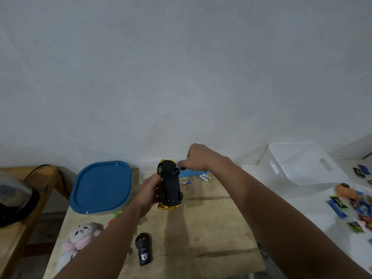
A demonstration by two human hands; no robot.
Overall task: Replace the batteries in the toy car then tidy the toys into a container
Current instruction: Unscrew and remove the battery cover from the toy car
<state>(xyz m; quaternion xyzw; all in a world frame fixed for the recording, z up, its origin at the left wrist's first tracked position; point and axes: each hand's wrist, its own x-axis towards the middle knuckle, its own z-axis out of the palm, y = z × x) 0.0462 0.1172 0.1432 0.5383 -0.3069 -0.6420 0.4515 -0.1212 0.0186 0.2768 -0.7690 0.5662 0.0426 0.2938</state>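
With the left hand (150, 188) gripping the upturned toy car (170, 186) above the worktop (211, 218), right hand (196, 158) fingers pinching a screwdriver (179, 170) should stay square to the underside, pressing firmly.

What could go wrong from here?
1. The screwdriver in the right hand could slip, since the toy car is held in the air by the left hand alone.
2. A freed screw might drop and get lost.
3. The loose batteries on the table may roll away.
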